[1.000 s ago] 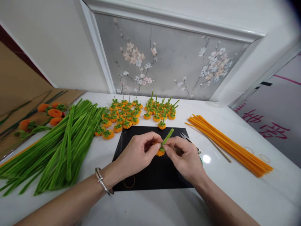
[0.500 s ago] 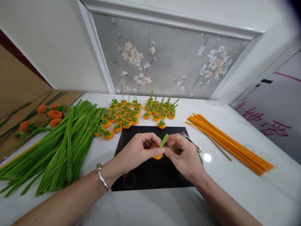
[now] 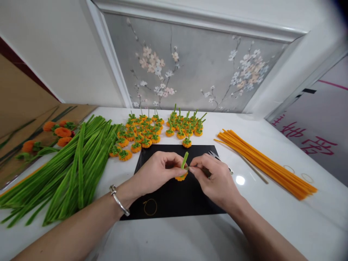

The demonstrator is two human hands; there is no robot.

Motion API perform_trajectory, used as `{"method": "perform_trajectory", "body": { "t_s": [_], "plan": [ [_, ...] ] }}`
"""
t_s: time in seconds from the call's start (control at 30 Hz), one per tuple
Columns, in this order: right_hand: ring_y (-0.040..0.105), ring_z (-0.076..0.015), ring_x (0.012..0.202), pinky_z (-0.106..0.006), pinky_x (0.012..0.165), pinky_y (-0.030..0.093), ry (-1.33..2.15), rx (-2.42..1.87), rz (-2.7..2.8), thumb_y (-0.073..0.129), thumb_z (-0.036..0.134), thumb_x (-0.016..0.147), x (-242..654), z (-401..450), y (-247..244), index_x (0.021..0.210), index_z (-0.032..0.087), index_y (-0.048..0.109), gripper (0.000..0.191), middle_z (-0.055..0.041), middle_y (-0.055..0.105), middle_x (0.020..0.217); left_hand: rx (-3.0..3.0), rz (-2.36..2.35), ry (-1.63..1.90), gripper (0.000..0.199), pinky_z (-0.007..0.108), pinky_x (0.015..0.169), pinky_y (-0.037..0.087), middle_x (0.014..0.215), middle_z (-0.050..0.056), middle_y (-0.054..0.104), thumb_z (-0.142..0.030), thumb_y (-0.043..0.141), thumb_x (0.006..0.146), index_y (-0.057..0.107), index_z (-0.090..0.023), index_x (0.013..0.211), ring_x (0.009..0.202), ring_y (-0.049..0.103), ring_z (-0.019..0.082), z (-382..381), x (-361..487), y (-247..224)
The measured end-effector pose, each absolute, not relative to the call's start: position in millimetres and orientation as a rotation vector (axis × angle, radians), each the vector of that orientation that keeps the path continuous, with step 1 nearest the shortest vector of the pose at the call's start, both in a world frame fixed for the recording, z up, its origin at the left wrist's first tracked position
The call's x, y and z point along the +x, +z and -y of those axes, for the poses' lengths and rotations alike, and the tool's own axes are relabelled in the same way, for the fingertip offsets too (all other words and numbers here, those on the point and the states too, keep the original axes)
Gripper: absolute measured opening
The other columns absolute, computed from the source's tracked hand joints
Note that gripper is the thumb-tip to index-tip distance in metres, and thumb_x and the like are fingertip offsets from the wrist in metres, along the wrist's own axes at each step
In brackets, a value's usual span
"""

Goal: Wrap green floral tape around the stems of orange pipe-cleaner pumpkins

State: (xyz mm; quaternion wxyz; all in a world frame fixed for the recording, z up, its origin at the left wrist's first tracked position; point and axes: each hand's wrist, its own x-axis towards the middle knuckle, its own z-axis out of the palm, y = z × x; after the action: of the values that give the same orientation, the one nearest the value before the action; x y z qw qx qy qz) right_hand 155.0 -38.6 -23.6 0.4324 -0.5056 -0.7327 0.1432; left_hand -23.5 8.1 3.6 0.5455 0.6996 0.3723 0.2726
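My left hand [image 3: 160, 170] is closed, pinching a small orange pipe-cleaner pumpkin [image 3: 181, 177] with a green stem [image 3: 185, 159] standing up from its top. Close on its right, my right hand [image 3: 213, 177] has thumb and forefinger pressed together on a thin, dark strand [image 3: 192, 166] that reaches the pumpkin's top. Most of that strand is hidden, and I cannot tell its exact kind. Both hands are above a black mat [image 3: 174, 203]. Scissors [image 3: 214, 155] lie behind my right hand, which partly covers them.
Several similar pumpkins [image 3: 146, 132] stand in groups at the back. Green pipe cleaners [image 3: 81, 163] are heaped at left, beside orange flowers [image 3: 63, 132]. Orange pipe cleaners [image 3: 266, 163] lie at right with a thin stick [image 3: 254, 169]. An elastic loop [image 3: 150, 207] rests on the mat.
My right hand has drawn slightly away from the pumpkin, so the thin strand between the hands shows. The green stem stands more upright, and the pumpkin has shifted slightly left.
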Motion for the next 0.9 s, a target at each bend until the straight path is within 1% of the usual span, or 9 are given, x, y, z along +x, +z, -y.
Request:
{"method": "perform_trajectory", "body": {
  "t_s": [0.13, 0.23, 0.33, 0.4, 0.57, 0.77, 0.83, 0.87, 0.9],
  "plan": [
    [0.048, -0.0099, 0.053, -0.022, 0.049, 0.038, 0.37, -1.268, 1.806, 0.058, 0.016, 0.083, 154.6, 40.0, -21.5, 0.083, 0.021, 0.061, 0.005, 0.0021, 0.054, 0.067, 1.68, -0.928, 0.633, 0.008, 0.023, 0.06, 0.042, 0.066, 0.001, 0.063, -0.02, 0.065, 0.074, 0.068, -0.013, 0.071, 0.061, 0.053, 0.011, -7.4, -24.1, 4.2],
    [0.052, -0.0105, 0.058, -0.022, 0.054, 0.042, 0.35, -1.252, 1.805, 0.059, 0.017, 0.083, 154.4, 39.0, -22.4, 0.086, 0.02, 0.062, 0.006, 0.001, 0.059, 0.072, 1.679, -0.88, 0.579, 0.006, 0.024, 0.063, 0.043, 0.067, 0.0, 0.061, -0.017, 0.064, 0.074, 0.067, -0.013, 0.07, 0.064, 0.054, 0.011, -7.3, -25.4, 3.9],
    [0.055, -0.0115, 0.063, -0.023, 0.06, 0.044, 0.372, -1.246, 1.776, 0.061, 0.015, 0.082, 154.3, 36.5, -25.8, 0.084, 0.02, 0.062, 0.005, 0.0003, 0.063, 0.076, 1.686, -0.808, 0.584, 0.007, 0.023, 0.067, 0.043, 0.084, 0.002, 0.06, -0.015, 0.066, 0.073, 0.065, -0.013, 0.066, 0.07, 0.054, 0.011, -8.3, -26.4, 3.1],
    [0.055, -0.0117, 0.063, -0.023, 0.059, 0.044, 0.441, -1.266, 1.761, 0.061, 0.016, 0.082, 154.6, 35.2, -27.0, 0.082, 0.02, 0.063, 0.005, 0.0007, 0.063, 0.075, 1.683, -0.785, 0.601, 0.009, 0.023, 0.068, 0.043, 0.093, 0.002, 0.057, -0.016, 0.067, 0.073, 0.063, -0.013, 0.065, 0.072, 0.053, 0.009, -9.5, -26.9, 2.5],
    [0.053, -0.0112, 0.062, -0.023, 0.055, 0.04, 0.66, -1.324, 1.78, 0.056, 0.021, 0.086, 155.7, 34.5, -25.8, 0.08, 0.021, 0.062, 0.009, 0.0017, 0.061, 0.074, 1.636, -0.729, 0.579, 0.011, 0.022, 0.066, 0.041, 0.081, 0.0, 0.056, -0.017, 0.067, 0.075, 0.06, -0.013, 0.068, 0.07, 0.051, 0.009, -12.5, -27.8, 1.6],
    [0.053, -0.0119, 0.068, -0.023, 0.061, 0.042, 0.571, -1.263, 1.817, 0.054, 0.015, 0.086, 153.8, 33.8, -29.0, 0.076, 0.019, 0.057, 0.011, 0.0004, 0.058, 0.076, 1.599, -0.776, 0.471, 0.008, 0.022, 0.064, 0.042, 0.066, -0.001, 0.058, -0.017, 0.067, 0.074, 0.064, -0.011, 0.07, 0.064, 0.052, 0.009, -15.0, -29.3, 4.1],
    [0.056, -0.0129, 0.075, -0.024, 0.067, 0.044, 0.603, -1.252, 1.832, 0.055, 0.014, 0.086, 155.8, 33.6, -27.7, 0.082, 0.02, 0.059, 0.008, -0.0003, 0.06, 0.081, 1.608, -0.792, 0.448, 0.008, 0.022, 0.064, 0.042, 0.065, -0.001, 0.06, -0.018, 0.067, 0.074, 0.065, -0.011, 0.07, 0.063, 0.052, 0.009, -14.7, -29.7, 4.6],
    [0.057, -0.0137, 0.08, -0.024, 0.072, 0.045, 0.612, -1.237, 1.836, 0.055, 0.015, 0.086, 157.5, 33.7, -26.1, 0.09, 0.021, 0.06, 0.008, -0.001, 0.061, 0.086, 1.619, -0.795, 0.434, 0.009, 0.022, 0.064, 0.042, 0.065, -0.001, 0.06, -0.019, 0.067, 0.074, 0.065, -0.011, 0.07, 0.063, 0.052, 0.009, -14.3, -29.9, 4.4],
    [0.058, -0.0145, 0.086, -0.025, 0.076, 0.046, 0.609, -1.214, 1.845, 0.055, 0.015, 0.086, 159.3, 34.0, -24.0, 0.1, 0.021, 0.059, 0.016, -0.002, 0.062, 0.093, 1.636, -0.794, 0.413, 0.01, 0.022, 0.064, 0.042, 0.065, -0.001, 0.06, -0.02, 0.067, 0.075, 0.065, -0.011, 0.07, 0.062, 0.052, 0.009, -13.6, -29.9, 4.0]
  ]
}}
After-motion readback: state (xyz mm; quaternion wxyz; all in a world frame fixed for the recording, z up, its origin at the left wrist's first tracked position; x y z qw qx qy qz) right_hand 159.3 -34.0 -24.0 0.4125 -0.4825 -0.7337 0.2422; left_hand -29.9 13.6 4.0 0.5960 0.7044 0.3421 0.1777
